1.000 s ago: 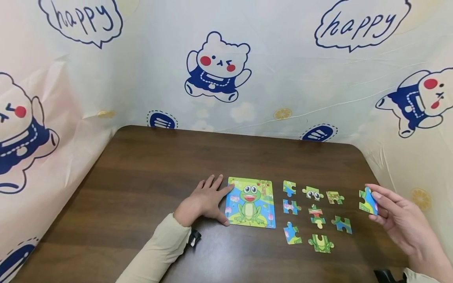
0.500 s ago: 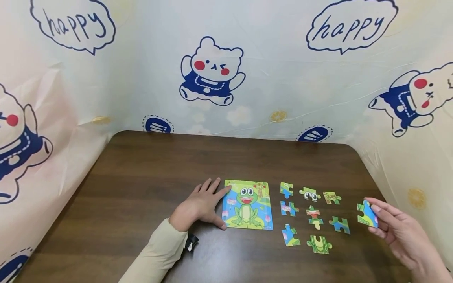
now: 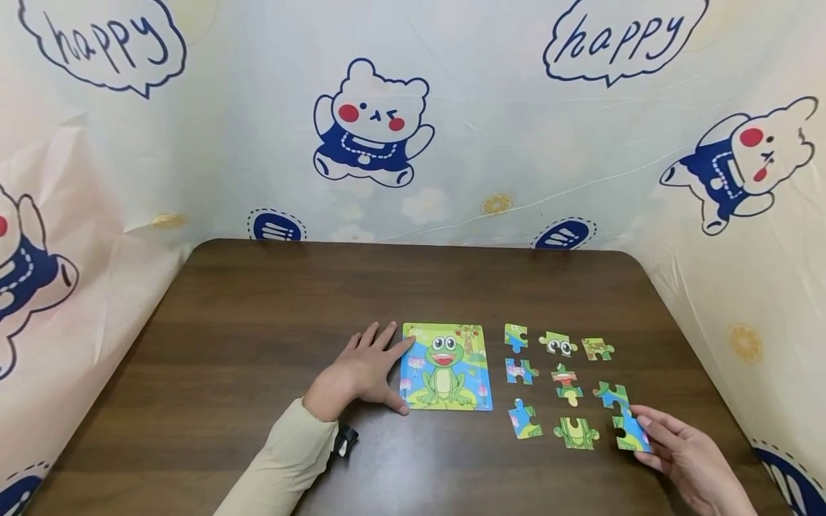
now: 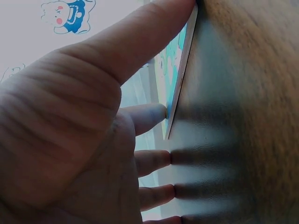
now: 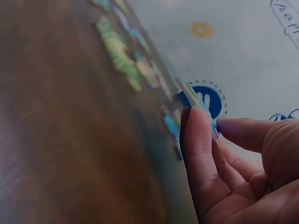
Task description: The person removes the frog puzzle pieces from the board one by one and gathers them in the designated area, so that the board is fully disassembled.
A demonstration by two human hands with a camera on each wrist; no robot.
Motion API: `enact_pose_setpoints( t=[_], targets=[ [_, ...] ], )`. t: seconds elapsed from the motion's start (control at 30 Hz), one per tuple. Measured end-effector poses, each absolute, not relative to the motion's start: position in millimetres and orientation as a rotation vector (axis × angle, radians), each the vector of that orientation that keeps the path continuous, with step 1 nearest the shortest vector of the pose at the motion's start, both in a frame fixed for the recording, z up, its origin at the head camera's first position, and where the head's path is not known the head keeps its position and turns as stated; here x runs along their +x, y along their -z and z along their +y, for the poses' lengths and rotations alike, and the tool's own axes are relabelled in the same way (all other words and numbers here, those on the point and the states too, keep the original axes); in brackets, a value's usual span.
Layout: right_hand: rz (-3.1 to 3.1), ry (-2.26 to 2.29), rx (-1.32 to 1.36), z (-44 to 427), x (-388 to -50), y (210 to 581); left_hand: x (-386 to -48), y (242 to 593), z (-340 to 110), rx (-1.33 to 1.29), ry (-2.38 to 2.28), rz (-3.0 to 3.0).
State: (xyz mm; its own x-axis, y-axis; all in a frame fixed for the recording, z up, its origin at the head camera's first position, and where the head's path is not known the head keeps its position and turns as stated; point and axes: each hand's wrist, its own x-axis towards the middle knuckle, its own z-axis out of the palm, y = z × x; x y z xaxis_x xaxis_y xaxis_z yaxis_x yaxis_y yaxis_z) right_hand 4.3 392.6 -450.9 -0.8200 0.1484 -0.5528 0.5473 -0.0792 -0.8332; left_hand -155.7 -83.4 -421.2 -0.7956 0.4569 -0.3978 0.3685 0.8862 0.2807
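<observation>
A puzzle piece [image 3: 635, 433] with blue and green print is pinched between the thumb and fingers of my right hand [image 3: 687, 451]. It is just in front of another blue-green piece [image 3: 611, 394]; whether they touch I cannot tell. In the right wrist view the held piece [image 5: 198, 100] is seen nearly edge-on, clear of the table. My left hand [image 3: 361, 373] lies with spread fingers beside the frog puzzle board [image 3: 445, 369]. Its thumb and index finger touch the board's left side, and in the left wrist view the other fingertips meet the tabletop.
Right of the board, several loose pieces lie in rough rows, among them one with frog eyes [image 3: 558, 344] and one with frog belly [image 3: 576, 433]. The brown table [image 3: 258, 322] is bounded by a printed cloth [image 3: 477, 143] at the back and sides.
My right hand has carried the puzzle piece leftward and towards the front of the table, close to the loose pieces. My left hand stays at the board; the head view has shifted slightly.
</observation>
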Motion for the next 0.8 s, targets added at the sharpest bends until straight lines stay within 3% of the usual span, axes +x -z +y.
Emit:
enact_pose_setpoints(
  t=[0.47,0.8],
  targets=[
    [1.945,1.825,0.909,394,4,461,-155,421,-83,0.599,-0.268,2.582],
    [2.405,1.319,0.975,383,6,453,-157,422,-83,0.602,-0.262,2.587]
  ],
)
